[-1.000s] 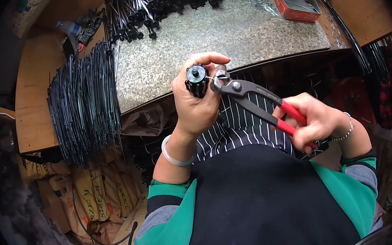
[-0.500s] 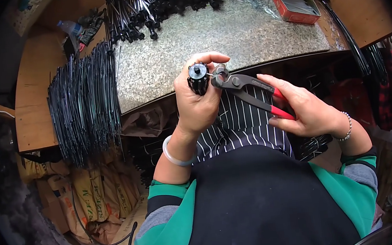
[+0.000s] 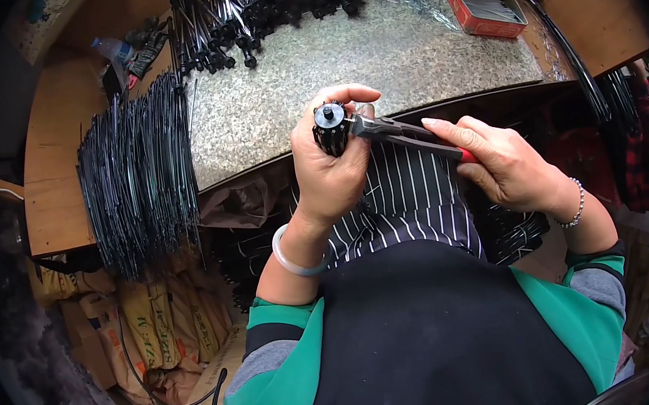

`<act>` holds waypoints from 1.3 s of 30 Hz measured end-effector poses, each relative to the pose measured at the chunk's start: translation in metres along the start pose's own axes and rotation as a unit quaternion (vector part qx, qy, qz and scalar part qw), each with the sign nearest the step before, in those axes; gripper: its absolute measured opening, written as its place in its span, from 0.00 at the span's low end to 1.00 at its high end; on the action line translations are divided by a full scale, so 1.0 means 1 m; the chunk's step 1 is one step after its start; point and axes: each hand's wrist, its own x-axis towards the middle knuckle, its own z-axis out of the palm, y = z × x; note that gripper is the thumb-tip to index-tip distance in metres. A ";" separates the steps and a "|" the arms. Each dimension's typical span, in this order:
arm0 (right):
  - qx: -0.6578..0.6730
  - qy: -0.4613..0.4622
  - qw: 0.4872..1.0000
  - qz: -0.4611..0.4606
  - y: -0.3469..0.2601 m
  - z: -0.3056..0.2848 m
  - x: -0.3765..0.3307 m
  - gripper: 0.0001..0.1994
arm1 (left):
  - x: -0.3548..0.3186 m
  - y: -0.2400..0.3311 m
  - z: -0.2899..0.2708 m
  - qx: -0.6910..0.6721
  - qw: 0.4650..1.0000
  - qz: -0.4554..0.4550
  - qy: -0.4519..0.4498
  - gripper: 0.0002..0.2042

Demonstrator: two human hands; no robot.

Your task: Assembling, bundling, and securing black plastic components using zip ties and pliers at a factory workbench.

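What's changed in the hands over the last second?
The right hand has slid forward along the red-handled pliers, covering most of the red grip, fingers now stretched flatter over the handles. The left hand still holds the black ribbed part upright, pliers' nose still against it. The bench is unchanged.

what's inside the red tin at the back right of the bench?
The red tin lies open on the speckled bench top, holding a grey layer that looks like thin metal pins. Whatever lies beneath that layer is covered, and the pieces are too small to identify.
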 end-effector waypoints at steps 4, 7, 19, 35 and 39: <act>-0.057 0.033 0.998 -0.013 0.006 -0.008 -0.004 0.15 | -0.001 0.007 0.003 0.011 1.000 -0.019 -0.018 0.09; -0.131 0.046 0.990 -0.008 0.001 -0.025 -0.003 0.12 | 0.005 0.004 -0.001 0.058 0.996 0.044 -0.052 0.11; -0.267 0.105 0.950 0.125 0.092 -0.010 0.015 0.19 | 0.031 0.007 -0.019 -0.284 0.956 -0.007 -0.074 0.20; 0.397 0.251 0.876 -0.107 0.005 0.003 0.119 0.15 | 0.011 0.003 0.013 -0.021 0.999 0.041 0.029 0.09; 0.407 0.212 0.879 -0.131 -0.004 0.009 0.126 0.17 | 0.059 0.032 0.004 0.090 0.961 0.247 0.086 0.19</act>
